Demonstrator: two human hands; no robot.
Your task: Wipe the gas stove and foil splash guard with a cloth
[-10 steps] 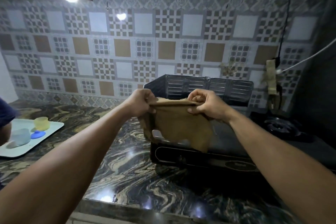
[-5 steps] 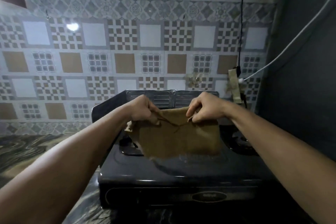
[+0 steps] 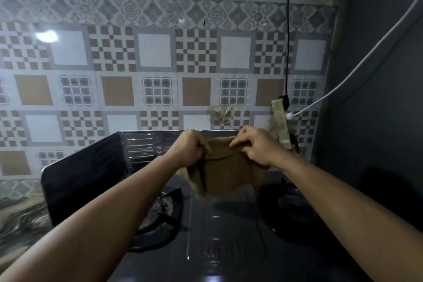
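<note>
A brown cloth [image 3: 226, 174] hangs in the air over the back of the black gas stove [image 3: 217, 236]. My left hand [image 3: 188, 147] pinches its upper left corner and my right hand [image 3: 256, 146] pinches its upper right edge, so the cloth is stretched between them. Behind and to the left of the stove stands the foil splash guard [image 3: 91, 171], its back panel partly hidden by my hands. The left burner [image 3: 160, 208] shows beside my left forearm, and the right burner [image 3: 288, 206] lies under my right forearm.
A patterned tile wall [image 3: 155, 80] rises behind the stove. A black cord [image 3: 288, 52] and a white cable [image 3: 357, 71] hang at the right by a dark side wall [image 3: 377, 98]. Marbled countertop [image 3: 20, 220] shows at the left.
The view has moved closer and over the stove. Both hands carried the cloth forward toward the splash guard's back panel and drew nearer each other. The tray at the left is out of view.
</note>
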